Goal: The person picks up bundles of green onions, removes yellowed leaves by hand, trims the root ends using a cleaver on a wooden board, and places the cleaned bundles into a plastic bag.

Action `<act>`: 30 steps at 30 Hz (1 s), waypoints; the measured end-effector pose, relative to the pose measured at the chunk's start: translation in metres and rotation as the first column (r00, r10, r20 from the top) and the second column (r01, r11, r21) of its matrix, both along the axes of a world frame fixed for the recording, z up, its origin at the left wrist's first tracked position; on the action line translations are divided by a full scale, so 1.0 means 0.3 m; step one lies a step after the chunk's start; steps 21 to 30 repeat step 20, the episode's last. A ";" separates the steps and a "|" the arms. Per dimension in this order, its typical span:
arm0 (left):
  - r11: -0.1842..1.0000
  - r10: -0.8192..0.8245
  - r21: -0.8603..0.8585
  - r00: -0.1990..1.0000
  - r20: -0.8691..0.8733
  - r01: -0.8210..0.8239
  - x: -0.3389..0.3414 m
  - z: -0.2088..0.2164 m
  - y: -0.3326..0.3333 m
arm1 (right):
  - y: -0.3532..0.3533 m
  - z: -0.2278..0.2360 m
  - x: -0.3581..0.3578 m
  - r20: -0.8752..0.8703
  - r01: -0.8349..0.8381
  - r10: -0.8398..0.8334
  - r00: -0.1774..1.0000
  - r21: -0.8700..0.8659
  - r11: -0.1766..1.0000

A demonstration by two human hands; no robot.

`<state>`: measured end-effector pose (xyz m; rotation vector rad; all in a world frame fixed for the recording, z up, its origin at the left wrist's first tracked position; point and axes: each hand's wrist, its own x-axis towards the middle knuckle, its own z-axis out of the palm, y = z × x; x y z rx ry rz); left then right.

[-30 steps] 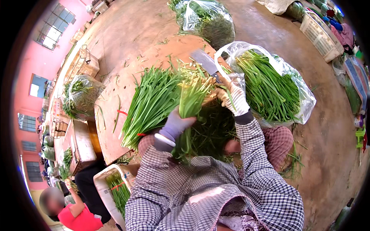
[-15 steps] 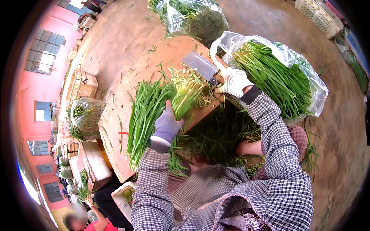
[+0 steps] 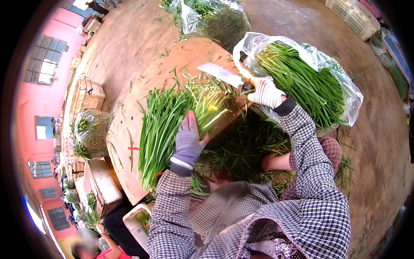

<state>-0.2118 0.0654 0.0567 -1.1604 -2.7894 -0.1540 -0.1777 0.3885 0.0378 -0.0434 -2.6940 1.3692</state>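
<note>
Chives [image 3: 166,125] lie in a long green bundle across a slanted wooden desk [image 3: 129,108], cut ends up toward the far edge, leaf tips down toward the person. That bundle is the landmark for everything else in the head view.

On the right side of the chives, the left hand [image 3: 188,140] — in a grey-purple glove — presses flat on the stalks, fingers spread narrow and pointing up the bundle, thumb out to the side. It pins the greens down rather than closing around them.

Beyond the pale cut ends, to the upper right of the chives, the right hand [image 3: 266,92] in a white knit glove is wrapped around the handle of a cleaver [image 3: 223,74]. Its broad blade lies just above the stalk ends, and whether it touches them I cannot tell.

Further right of the chives sits an open clear plastic bag [image 3: 340,86] stuffed with more green stalks. Another filled bag [image 3: 215,17] stands above the bundle, past the desk's far edge. Below and right of the chives, a heap of green trimmings [image 3: 246,146] covers the ground by the person's knee. Left of the bundle, off the desk, a smaller bag of greens [image 3: 89,131] rests — near wooden crates [image 3: 88,93].
</note>
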 end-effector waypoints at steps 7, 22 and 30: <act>0.995 -0.091 0.024 0.996 -0.017 0.092 0.007 -0.005 0.001 | -0.031 0.097 0.064 -0.081 0.030 -0.036 0.996 -0.077 0.997; 0.997 -0.064 0.054 0.994 0.088 0.059 -0.031 0.014 0.030 | -0.092 0.047 0.180 0.105 -0.056 0.049 0.993 0.061 0.997; 0.997 -0.064 0.054 0.994 0.088 0.059 -0.031 0.014 0.030 | -0.092 0.047 0.180 0.105 -0.056 0.049 0.993 0.061 0.997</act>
